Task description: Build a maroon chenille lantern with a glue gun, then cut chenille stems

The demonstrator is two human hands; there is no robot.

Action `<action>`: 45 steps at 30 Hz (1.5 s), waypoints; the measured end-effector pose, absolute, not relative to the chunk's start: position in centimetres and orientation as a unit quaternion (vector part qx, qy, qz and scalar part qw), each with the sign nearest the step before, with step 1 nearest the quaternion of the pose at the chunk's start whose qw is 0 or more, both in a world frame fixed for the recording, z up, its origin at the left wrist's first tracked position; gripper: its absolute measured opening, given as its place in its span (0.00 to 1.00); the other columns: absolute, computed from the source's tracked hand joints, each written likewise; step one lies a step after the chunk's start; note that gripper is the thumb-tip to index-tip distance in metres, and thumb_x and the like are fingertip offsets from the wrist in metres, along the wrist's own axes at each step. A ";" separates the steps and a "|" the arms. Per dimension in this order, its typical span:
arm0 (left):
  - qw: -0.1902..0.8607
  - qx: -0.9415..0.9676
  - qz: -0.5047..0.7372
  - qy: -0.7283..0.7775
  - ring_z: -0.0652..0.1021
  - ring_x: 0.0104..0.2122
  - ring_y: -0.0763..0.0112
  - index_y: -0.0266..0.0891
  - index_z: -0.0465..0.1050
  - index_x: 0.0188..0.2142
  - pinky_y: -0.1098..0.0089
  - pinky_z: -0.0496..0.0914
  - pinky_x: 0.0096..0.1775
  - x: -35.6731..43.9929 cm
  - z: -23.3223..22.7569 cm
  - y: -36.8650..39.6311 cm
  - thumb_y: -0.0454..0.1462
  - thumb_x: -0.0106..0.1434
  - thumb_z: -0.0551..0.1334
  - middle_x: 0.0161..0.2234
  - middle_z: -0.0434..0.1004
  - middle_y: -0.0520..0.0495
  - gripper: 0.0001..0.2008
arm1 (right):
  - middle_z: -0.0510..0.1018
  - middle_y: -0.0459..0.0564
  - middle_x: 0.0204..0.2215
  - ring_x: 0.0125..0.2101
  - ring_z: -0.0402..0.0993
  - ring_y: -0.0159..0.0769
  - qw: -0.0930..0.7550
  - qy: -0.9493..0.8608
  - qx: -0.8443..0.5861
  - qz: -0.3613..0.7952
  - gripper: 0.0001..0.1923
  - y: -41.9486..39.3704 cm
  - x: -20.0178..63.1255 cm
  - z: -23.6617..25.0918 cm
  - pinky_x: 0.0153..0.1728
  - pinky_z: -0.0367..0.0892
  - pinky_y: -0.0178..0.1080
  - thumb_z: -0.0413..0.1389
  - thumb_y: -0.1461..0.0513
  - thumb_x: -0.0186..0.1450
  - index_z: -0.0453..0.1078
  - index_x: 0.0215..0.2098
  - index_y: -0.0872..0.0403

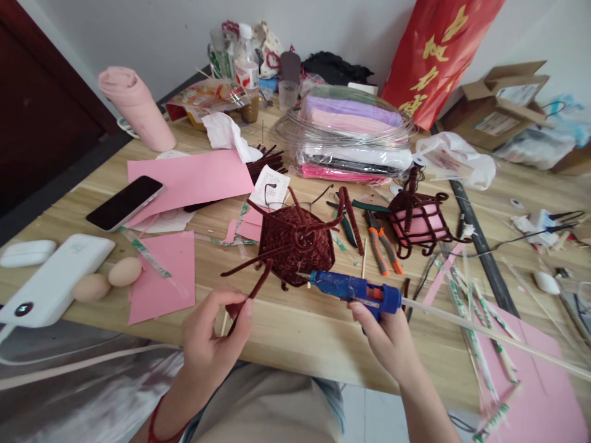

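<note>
Gluing is what I have in hand: my right hand (385, 329) is clamped around a blue glue gun (353, 288), nozzle pointed left at the near edge of a dark brown woven basket (295, 246) that sits on the desk (295, 332) just ahead of me. My left hand (217, 335) pinches the end of a loose brown stem (252, 289) that runs up into the basket's lower left side, fingers closed tight on it.

I judge the work roughly midway. The basket's base looks fully woven and dense, yet several stems stick out of it in all directions, unbent and unfixed, and no wall or handle has been raised. A second piece, a brown frame (418, 218) around a pink block, stands to the right beyond the pliers (383, 243) and looks closer to finished, with curled ends and a top loop.

Pink paper (161, 277) lies cut on the left, near two eggs (111, 278). Whether glue is coming out of the nozzle, I cannot tell.
</note>
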State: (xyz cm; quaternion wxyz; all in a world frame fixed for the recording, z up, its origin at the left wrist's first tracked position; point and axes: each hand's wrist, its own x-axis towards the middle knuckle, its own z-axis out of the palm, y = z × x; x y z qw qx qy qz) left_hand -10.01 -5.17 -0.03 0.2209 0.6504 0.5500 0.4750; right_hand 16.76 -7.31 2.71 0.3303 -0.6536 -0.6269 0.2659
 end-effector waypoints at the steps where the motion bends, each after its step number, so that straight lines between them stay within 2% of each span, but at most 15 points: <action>1: 0.221 0.651 0.476 0.548 0.76 0.30 0.72 0.42 0.71 0.35 0.72 0.71 0.33 -10.0 0.0 -5.2 0.31 0.63 0.61 0.29 0.75 0.52 0.03 | 0.77 0.48 0.26 0.26 0.73 0.37 0.331 -0.627 -0.653 0.266 0.16 -7.3 16.8 2.7 0.30 0.71 0.36 0.54 0.51 0.68 0.74 0.34 0.53; 9: 0.225 0.662 0.474 0.536 0.75 0.28 0.72 0.42 0.70 0.36 0.72 0.71 0.31 -9.9 0.0 -5.1 0.32 0.63 0.61 0.28 0.74 0.52 0.04 | 0.76 0.47 0.26 0.25 0.71 0.35 0.328 -0.629 -0.646 0.282 0.14 -7.7 16.8 2.7 0.27 0.69 0.34 0.54 0.52 0.69 0.71 0.34 0.53; 16: 0.224 0.660 0.483 0.530 0.76 0.28 0.73 0.42 0.70 0.36 0.73 0.70 0.32 -9.9 0.1 -5.1 0.30 0.62 0.62 0.28 0.74 0.54 0.06 | 0.79 0.49 0.31 0.31 0.77 0.38 0.340 -0.633 -0.633 0.287 0.11 -7.9 16.6 2.5 0.34 0.73 0.36 0.54 0.53 0.69 0.70 0.39 0.53; 20: 0.225 0.662 0.488 0.523 0.75 0.28 0.74 0.42 0.70 0.36 0.74 0.70 0.32 -9.8 0.1 -5.1 0.29 0.62 0.61 0.28 0.74 0.54 0.06 | 0.79 0.51 0.34 0.34 0.78 0.38 0.327 -0.648 -0.625 0.288 0.11 -8.0 16.7 2.4 0.36 0.73 0.35 0.53 0.54 0.69 0.71 0.38 0.52; 28: 0.231 0.660 0.488 0.523 0.75 0.28 0.74 0.42 0.70 0.36 0.74 0.70 0.33 -9.8 0.2 -5.1 0.30 0.62 0.62 0.28 0.73 0.55 0.05 | 0.79 0.50 0.33 0.32 0.77 0.38 0.316 -0.660 -0.623 0.277 0.10 -8.2 16.7 2.4 0.33 0.72 0.34 0.52 0.55 0.70 0.68 0.39 0.52; 33: 0.224 0.661 0.490 0.522 0.75 0.27 0.74 0.42 0.70 0.35 0.74 0.70 0.32 -9.7 0.3 -5.0 0.30 0.62 0.62 0.27 0.73 0.55 0.05 | 0.75 0.48 0.29 0.29 0.73 0.36 0.296 -0.689 -0.613 0.247 0.10 -8.1 16.7 3.3 0.31 0.69 0.35 0.52 0.55 0.71 0.65 0.34 0.52; 37: 0.217 0.669 0.481 0.522 0.74 0.26 0.75 0.42 0.70 0.34 0.75 0.69 0.31 -9.6 0.6 -4.8 0.31 0.62 0.62 0.26 0.73 0.56 0.05 | 0.72 0.47 0.28 0.28 0.71 0.36 0.251 -0.749 -0.567 0.232 0.10 -7.5 16.7 4.8 0.28 0.68 0.35 0.52 0.55 0.71 0.63 0.34 0.52; 41: 0.217 0.677 0.475 0.519 0.73 0.26 0.77 0.43 0.69 0.35 0.77 0.68 0.31 -9.7 0.7 -4.8 0.30 0.63 0.61 0.26 0.72 0.57 0.06 | 0.77 0.51 0.32 0.31 0.75 0.38 0.190 -0.851 -0.447 0.197 0.04 -6.7 17.6 5.8 0.31 0.72 0.38 0.49 0.60 0.72 0.64 0.42 0.53; 45: 0.224 0.664 0.473 0.533 0.73 0.28 0.77 0.43 0.69 0.37 0.78 0.68 0.34 -9.9 0.5 -5.1 0.30 0.64 0.61 0.28 0.72 0.56 0.05 | 0.81 0.56 0.39 0.35 0.79 0.37 0.146 -0.916 -0.363 0.091 0.14 -6.5 20.3 4.7 0.37 0.74 0.38 0.39 0.69 0.73 0.64 0.48 0.55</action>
